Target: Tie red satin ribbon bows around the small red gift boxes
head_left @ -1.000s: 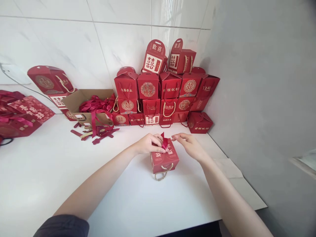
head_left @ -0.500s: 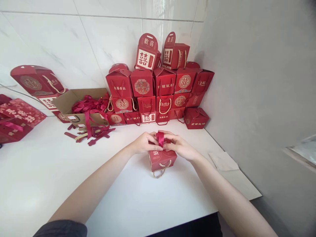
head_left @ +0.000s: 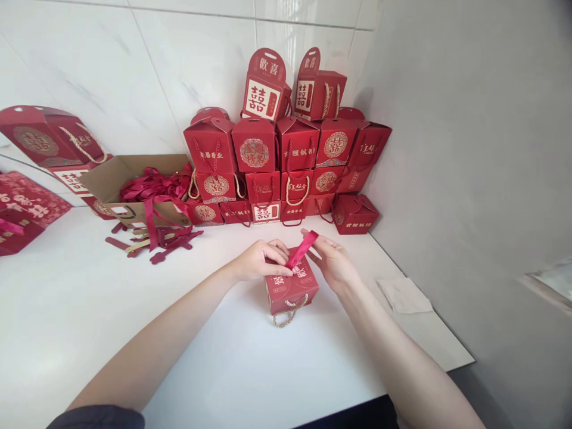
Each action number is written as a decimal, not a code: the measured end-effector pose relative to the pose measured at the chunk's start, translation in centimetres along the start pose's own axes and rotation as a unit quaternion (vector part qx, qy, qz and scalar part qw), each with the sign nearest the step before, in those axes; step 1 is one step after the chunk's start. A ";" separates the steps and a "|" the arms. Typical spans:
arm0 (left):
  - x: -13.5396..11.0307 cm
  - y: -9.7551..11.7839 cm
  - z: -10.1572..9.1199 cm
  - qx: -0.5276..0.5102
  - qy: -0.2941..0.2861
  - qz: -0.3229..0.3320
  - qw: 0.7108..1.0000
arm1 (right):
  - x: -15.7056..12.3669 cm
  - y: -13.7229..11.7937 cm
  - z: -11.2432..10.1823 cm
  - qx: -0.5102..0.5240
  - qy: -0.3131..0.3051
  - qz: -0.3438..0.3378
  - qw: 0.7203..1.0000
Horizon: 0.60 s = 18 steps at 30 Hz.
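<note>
A red gift box (head_left: 290, 292) with white characters on top and a twisted gold cord handle sits on the white table in front of me. My left hand (head_left: 268, 259) rests at the box's top, thumb and finger pinching a crimson satin ribbon (head_left: 302, 250) low down near the lid. The ribbon slants up to the right, where its upper part lies at the fingers of my right hand (head_left: 334, 262). That hand is raised just off the box's right side, its fingers bent around the ribbon's end. The exact grip there is partly hidden.
Stacked red gift boxes (head_left: 254, 149) stand against the tiled wall. Left of them, an open cardboard box (head_left: 107, 185) holds crimson ribbons, with loose strips (head_left: 167, 243) before it. More red packaging (head_left: 27, 202) lies far left; a pale folded cloth or paper (head_left: 404, 295) is at right.
The ribbon, a short upright loop before, now stretches up and to the right. My right hand has drawn away from the lid, exposing more of the box top. The view has shifted slightly.
</note>
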<state>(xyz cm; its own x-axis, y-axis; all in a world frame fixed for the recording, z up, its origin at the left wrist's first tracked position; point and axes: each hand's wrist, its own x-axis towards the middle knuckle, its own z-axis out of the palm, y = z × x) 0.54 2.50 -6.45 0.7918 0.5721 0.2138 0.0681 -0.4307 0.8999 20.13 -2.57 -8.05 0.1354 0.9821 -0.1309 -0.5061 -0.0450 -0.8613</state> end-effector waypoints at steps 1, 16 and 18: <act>0.0 -0.1 0.0 0.000 -0.001 -0.001 1.000 | 0.2 -0.2 -0.5 0.011 0.032 0.006 0.999; -0.1 1.1 -0.5 -0.050 -0.028 -0.061 0.996 | -4.1 -4.0 -1.3 -0.094 0.219 -0.385 0.892; 0.0 1.3 -0.6 -0.053 -0.031 -0.072 0.995 | -5.5 -4.8 -0.8 -0.117 0.226 -0.421 0.871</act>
<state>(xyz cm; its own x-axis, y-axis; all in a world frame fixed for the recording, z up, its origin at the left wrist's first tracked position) 0.26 2.31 -5.03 0.8143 0.5775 0.0584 0.1221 -0.2687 0.9555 22.48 -7.91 -3.60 0.7223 0.5160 0.4604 0.1145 0.5674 -0.8154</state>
